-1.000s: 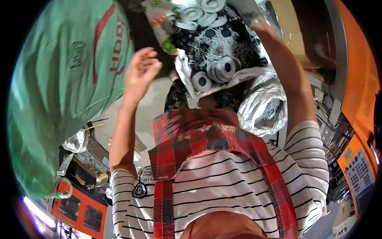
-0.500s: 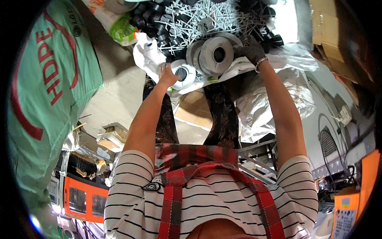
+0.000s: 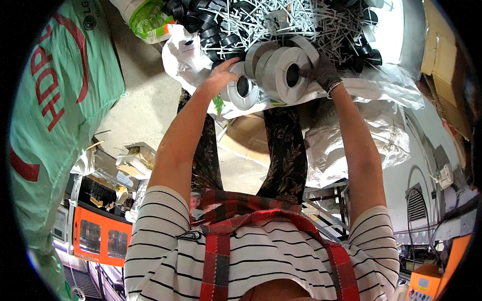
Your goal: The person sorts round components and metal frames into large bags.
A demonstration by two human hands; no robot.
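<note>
W/ our L hand (image 3: 220, 78) we grip one grey reel (image 3: 244, 103); our gloved R hand (image 3: 325, 74) holds the other reels (image 3: 291, 94). Prob light, stiff, slick: grab rims.

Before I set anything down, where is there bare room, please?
Bare floor shows between the green bag and left arm, and between the trouser legs below the cardboard. The white sack is crowded: grey reels, pale sticks.

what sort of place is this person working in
Probably a factory or workshop floor: an orange machine panel with dark windows, a heap of thin pale sticks, and grey spools lying together.
</note>
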